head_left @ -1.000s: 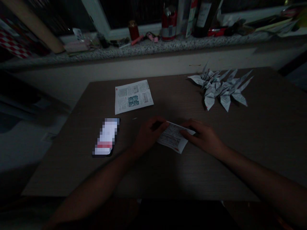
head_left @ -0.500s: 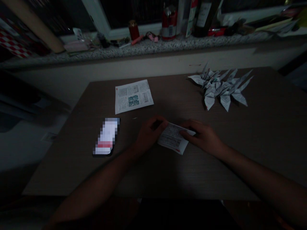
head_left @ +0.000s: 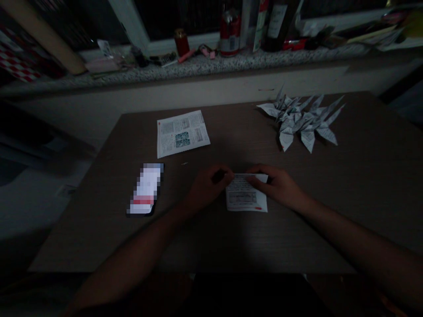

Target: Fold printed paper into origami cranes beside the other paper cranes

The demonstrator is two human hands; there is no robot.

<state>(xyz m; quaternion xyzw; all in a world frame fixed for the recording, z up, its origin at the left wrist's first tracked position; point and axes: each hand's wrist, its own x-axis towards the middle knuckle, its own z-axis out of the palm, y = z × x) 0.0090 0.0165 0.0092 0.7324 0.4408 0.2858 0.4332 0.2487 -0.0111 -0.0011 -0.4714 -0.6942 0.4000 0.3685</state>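
Note:
A small printed paper sheet (head_left: pixel 246 194) lies flat on the wooden-look table (head_left: pixel 82 229), and its top edge appears folded. My left hand (head_left: pixel 209 185) pinches that top edge from the left. My right hand (head_left: pixel 276 187) holds the same edge from the right, with its fingers resting on the paper. The fingers partly hide the upper part of the sheet. Nearest to my left hand is a pixelated flat rectangular item (head_left: pixel 145 189) with a dark edge, too blurred to identify.
A larger printed leaflet (head_left: pixel 181 133) lies at the table's far side. Several folded paper cranes (head_left: pixel 299 124) are heaped at the far right. Behind the table, a granite sill (head_left: pixel 198 66) holds a red can (head_left: pixel 230 33), bottles and small items.
The paper has turned from a tilted position to nearly square with the table edge. Both hands have shifted onto its top edge, and the view has moved slightly.

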